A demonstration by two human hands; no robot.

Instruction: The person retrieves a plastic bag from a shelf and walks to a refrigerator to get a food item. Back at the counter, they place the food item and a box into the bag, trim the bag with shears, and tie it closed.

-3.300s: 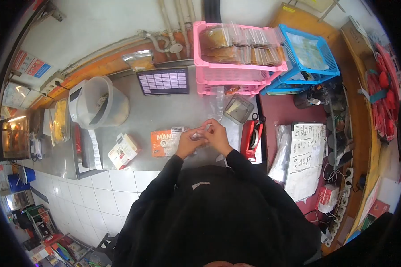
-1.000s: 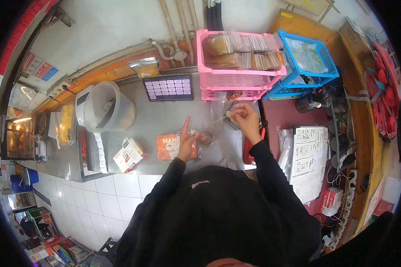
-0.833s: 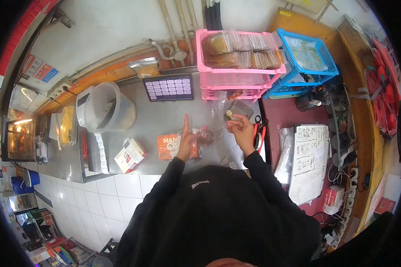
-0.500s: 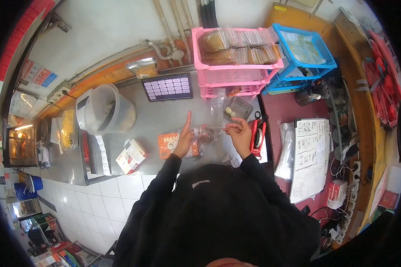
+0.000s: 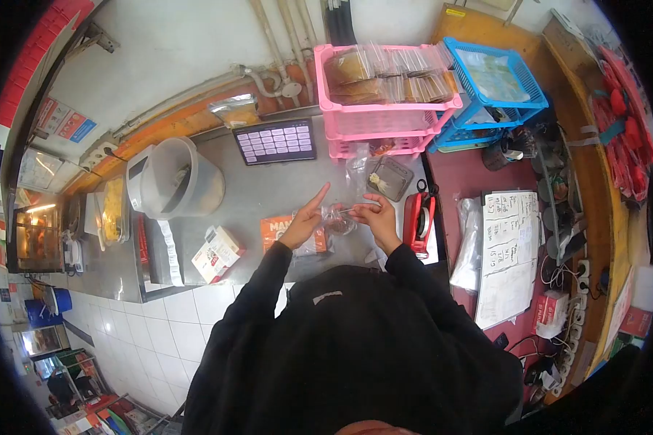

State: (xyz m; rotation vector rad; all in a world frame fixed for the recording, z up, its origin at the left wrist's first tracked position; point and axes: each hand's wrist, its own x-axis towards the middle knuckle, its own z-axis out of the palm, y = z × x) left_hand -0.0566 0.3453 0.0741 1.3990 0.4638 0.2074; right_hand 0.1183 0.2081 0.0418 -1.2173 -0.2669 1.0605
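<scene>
Clear bag (image 5: 338, 220) on metal counter (image 5: 268, 185), dark food inside. Left hand (image 5: 302, 220) pinches bag, one finger sticking up. Right hand (image 5: 375, 217) pinches thin strip (image 5: 357, 210) at bag top. Hands close together. Bag looks filled; closing looks not done yet.

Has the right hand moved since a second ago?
Yes. The right hand has drawn back from over the clear tub toward the person, and is now at the small bag.
</scene>
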